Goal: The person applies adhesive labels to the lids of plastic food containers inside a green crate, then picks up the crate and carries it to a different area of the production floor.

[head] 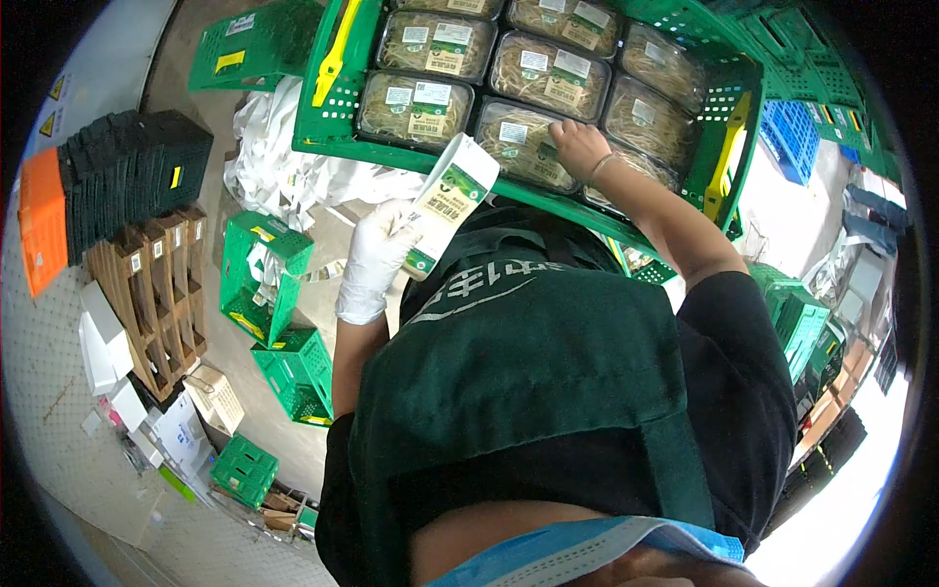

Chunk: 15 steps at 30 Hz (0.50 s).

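Note:
My left hand (383,246), in a white glove, grips a roll of printed labels (455,202) just outside the near wall of a green plastic crate (367,150). Clear-lidded trays of bean sprouts fill the crate in rows, most of them bearing labels. My bare right hand (579,148) rests on the near middle tray (513,139), its fingers at a green and cream label; whether they pinch the label is hidden. Partly under my right wrist lies another sprout tray (645,169). To the left stands a labelled sprout tray (414,110).
White backing strips (268,154) are heaped left of the crate. Green crates (265,271) stand on the floor at left, near a wooden pallet (158,293) and stacked black crates (136,176). More green crates (792,315) and a blue crate (791,139) are at right.

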Each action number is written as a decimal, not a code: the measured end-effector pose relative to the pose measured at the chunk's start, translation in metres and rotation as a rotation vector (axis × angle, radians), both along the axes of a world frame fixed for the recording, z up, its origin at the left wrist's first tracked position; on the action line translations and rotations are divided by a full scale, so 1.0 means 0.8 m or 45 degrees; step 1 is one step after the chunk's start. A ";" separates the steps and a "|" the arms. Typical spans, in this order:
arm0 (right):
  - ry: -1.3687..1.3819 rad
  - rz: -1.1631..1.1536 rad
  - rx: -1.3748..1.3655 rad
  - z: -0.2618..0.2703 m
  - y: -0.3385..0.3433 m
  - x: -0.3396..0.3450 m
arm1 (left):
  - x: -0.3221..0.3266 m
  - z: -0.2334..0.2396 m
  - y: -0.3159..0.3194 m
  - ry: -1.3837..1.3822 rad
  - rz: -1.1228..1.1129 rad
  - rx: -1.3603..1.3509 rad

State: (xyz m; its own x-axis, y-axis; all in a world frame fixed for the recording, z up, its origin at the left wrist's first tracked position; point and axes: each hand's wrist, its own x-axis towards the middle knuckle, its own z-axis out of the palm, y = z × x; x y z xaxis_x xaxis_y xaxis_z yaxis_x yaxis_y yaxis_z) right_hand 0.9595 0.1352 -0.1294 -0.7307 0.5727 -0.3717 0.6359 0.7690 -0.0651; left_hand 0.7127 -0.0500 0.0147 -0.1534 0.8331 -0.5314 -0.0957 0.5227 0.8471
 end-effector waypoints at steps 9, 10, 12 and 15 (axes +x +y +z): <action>0.988 -0.219 -1.048 0.161 -0.035 -0.019 | 0.039 -0.011 0.012 -0.179 0.021 0.108; 0.796 -0.247 -0.892 0.183 -0.046 -0.022 | 0.033 -0.016 0.014 0.074 -0.214 0.079; 1.032 -0.246 -0.871 0.180 -0.067 -0.018 | 0.033 -0.009 0.028 0.434 -0.572 0.053; 0.974 -0.257 -0.856 0.193 -0.086 -0.013 | 0.094 0.017 0.056 -0.250 -0.026 0.364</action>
